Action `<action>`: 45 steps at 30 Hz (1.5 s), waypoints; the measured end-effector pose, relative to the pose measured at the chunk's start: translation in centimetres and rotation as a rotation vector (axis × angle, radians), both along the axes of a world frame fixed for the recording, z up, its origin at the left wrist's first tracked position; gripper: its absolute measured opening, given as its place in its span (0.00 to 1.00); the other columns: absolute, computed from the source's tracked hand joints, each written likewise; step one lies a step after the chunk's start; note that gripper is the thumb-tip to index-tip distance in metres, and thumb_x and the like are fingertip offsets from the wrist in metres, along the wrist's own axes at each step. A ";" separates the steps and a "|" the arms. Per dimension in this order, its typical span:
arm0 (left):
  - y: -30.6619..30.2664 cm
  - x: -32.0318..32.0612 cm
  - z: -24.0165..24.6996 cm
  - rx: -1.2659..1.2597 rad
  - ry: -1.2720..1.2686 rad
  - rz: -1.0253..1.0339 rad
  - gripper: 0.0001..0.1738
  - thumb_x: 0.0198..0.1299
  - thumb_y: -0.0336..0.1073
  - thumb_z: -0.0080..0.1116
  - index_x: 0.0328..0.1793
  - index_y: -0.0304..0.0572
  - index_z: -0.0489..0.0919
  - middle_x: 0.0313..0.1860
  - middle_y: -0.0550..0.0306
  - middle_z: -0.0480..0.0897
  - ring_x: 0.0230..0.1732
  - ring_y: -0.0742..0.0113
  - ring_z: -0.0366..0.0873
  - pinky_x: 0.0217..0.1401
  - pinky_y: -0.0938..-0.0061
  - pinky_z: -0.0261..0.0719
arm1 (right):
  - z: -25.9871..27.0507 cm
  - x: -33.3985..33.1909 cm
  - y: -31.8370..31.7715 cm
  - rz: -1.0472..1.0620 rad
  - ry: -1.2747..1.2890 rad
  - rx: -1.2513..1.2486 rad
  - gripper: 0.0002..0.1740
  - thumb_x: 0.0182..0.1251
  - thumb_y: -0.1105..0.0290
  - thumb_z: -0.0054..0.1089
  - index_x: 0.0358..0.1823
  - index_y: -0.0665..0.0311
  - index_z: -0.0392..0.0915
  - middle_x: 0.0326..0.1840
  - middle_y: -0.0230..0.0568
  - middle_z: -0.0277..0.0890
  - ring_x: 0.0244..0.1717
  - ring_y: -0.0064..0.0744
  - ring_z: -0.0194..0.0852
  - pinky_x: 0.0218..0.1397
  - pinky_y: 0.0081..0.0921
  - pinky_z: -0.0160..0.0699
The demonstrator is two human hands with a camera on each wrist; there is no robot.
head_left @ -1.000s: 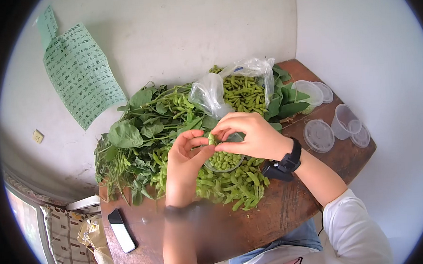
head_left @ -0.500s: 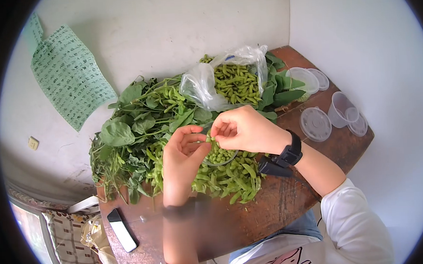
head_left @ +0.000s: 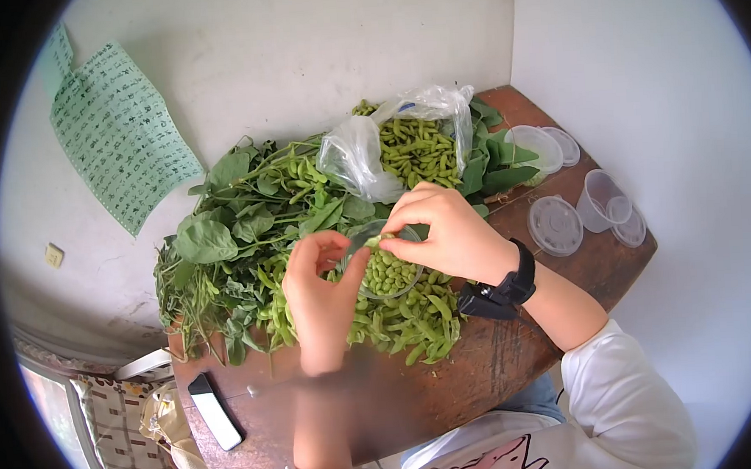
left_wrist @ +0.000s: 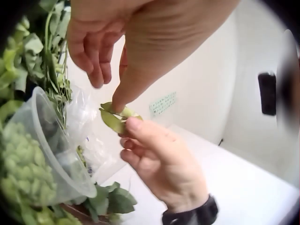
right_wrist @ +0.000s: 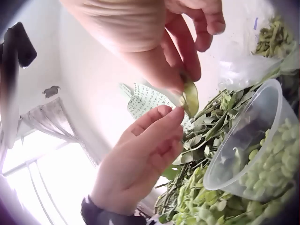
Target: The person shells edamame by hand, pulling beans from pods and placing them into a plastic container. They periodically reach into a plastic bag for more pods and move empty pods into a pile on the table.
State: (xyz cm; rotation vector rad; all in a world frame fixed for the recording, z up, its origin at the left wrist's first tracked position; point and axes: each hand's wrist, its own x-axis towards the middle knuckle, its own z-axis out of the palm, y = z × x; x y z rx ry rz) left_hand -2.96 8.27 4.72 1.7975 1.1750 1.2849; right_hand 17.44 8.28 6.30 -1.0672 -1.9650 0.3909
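Observation:
Between thumb and fingertips, my right hand (head_left: 456, 239) pinches a green pod (head_left: 374, 242) above a clear round tub (left_wrist: 61, 173) of shelled green beans (head_left: 390, 274). The pod (left_wrist: 111, 121) is split, with pale green showing inside, in the left wrist view. My left hand (head_left: 318, 301) has its thumb tip against the pod, while its other fingers are bent loosely and stand apart from it. In the right wrist view, the left hand (right_wrist: 136, 164) is below the pod (right_wrist: 191, 99) and the right hand (right_wrist: 154, 42) above.
Leafy stalks (head_left: 222, 225) and loose pods (head_left: 422, 317) surround the tub. Behind it, a clear plastic bag (head_left: 350, 159) stands by more pods. Clear lids (head_left: 555, 225) and an empty tub (head_left: 599, 201) lie at right, a phone (head_left: 216, 413) at front left.
The left fingers and thumb have spread farther apart, and the left hand has shifted slightly left and down. The right hand still pinches a pod, now tilted more sideways. More of the tub shows.

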 end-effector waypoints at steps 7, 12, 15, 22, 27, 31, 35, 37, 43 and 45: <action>-1.2 1.8 0.3 -0.250 -0.185 -0.046 0.13 0.67 0.29 0.64 0.53 0.26 0.83 0.40 0.56 0.88 0.39 0.76 0.83 0.44 0.80 0.81 | 0.9 -0.9 -0.6 -0.076 -0.137 0.451 0.06 0.53 0.73 0.71 0.34 0.63 0.87 0.35 0.28 0.79 0.45 0.35 0.71 0.48 0.32 0.76; -1.6 1.9 1.0 -0.154 -0.121 -0.082 0.11 0.67 0.26 0.62 0.52 0.26 0.83 0.38 0.54 0.88 0.38 0.73 0.85 0.43 0.79 0.83 | 2.5 -0.5 -1.5 -0.014 -0.202 0.466 0.06 0.53 0.76 0.70 0.34 0.64 0.86 0.35 0.31 0.79 0.46 0.35 0.72 0.47 0.33 0.76; -1.7 1.6 1.3 -0.041 -0.021 -0.092 0.09 0.66 0.24 0.62 0.50 0.26 0.83 0.36 0.52 0.88 0.35 0.71 0.87 0.39 0.78 0.84 | 2.1 -0.7 -1.7 0.031 -0.121 0.403 0.05 0.53 0.78 0.69 0.33 0.65 0.85 0.34 0.33 0.79 0.45 0.36 0.74 0.47 0.33 0.76; -1.5 0.5 2.1 0.092 0.069 -0.181 0.05 0.64 0.23 0.64 0.44 0.28 0.82 0.32 0.52 0.87 0.31 0.69 0.88 0.35 0.78 0.84 | 2.8 -0.1 -1.8 0.144 0.061 0.104 0.04 0.56 0.78 0.68 0.33 0.67 0.83 0.32 0.39 0.80 0.41 0.40 0.75 0.45 0.33 0.75; -2.2 -0.3 3.4 0.022 0.170 -0.244 0.04 0.61 0.23 0.65 0.42 0.31 0.83 0.31 0.53 0.86 0.32 0.69 0.87 0.35 0.77 0.83 | 3.0 0.6 -1.7 0.098 0.021 0.001 0.05 0.59 0.77 0.69 0.35 0.68 0.83 0.34 0.40 0.81 0.38 0.37 0.77 0.42 0.27 0.76; -3.1 -0.7 2.8 -0.070 0.471 -0.435 0.08 0.59 0.30 0.66 0.39 0.32 0.83 0.30 0.50 0.86 0.32 0.59 0.87 0.36 0.70 0.83 | 3.6 0.9 -2.0 -0.050 0.016 -0.206 0.07 0.62 0.73 0.69 0.35 0.69 0.82 0.33 0.38 0.81 0.34 0.27 0.77 0.36 0.23 0.73; -3.5 -0.2 2.6 -0.100 0.566 -0.537 0.13 0.60 0.37 0.67 0.42 0.33 0.83 0.30 0.48 0.86 0.29 0.53 0.85 0.34 0.65 0.82 | 3.8 1.3 -1.6 -0.065 0.082 -0.354 0.09 0.61 0.68 0.72 0.35 0.67 0.82 0.34 0.37 0.83 0.34 0.29 0.78 0.36 0.27 0.74; -3.4 0.3 3.5 -0.112 0.531 -0.557 0.12 0.60 0.36 0.68 0.43 0.33 0.83 0.29 0.50 0.86 0.27 0.58 0.86 0.32 0.69 0.81 | 3.7 1.4 -1.5 -0.006 0.129 -0.318 0.08 0.62 0.72 0.72 0.33 0.68 0.81 0.34 0.35 0.81 0.34 0.21 0.76 0.35 0.22 0.73; -2.7 1.6 2.9 -0.203 -0.082 -0.035 0.08 0.64 0.29 0.67 0.48 0.35 0.84 0.33 0.60 0.86 0.27 0.78 0.81 0.28 0.85 0.74 | 3.0 1.0 -1.1 0.126 0.187 -0.085 0.10 0.55 0.80 0.74 0.28 0.66 0.77 0.35 0.35 0.81 0.38 0.28 0.79 0.41 0.24 0.78; -2.5 1.7 2.3 -0.139 -0.098 -0.029 0.08 0.64 0.27 0.67 0.47 0.34 0.84 0.36 0.59 0.86 0.27 0.79 0.81 0.28 0.85 0.74 | 2.8 0.7 -1.2 0.130 0.165 -0.043 0.10 0.54 0.80 0.74 0.28 0.67 0.76 0.35 0.36 0.81 0.39 0.32 0.79 0.42 0.27 0.78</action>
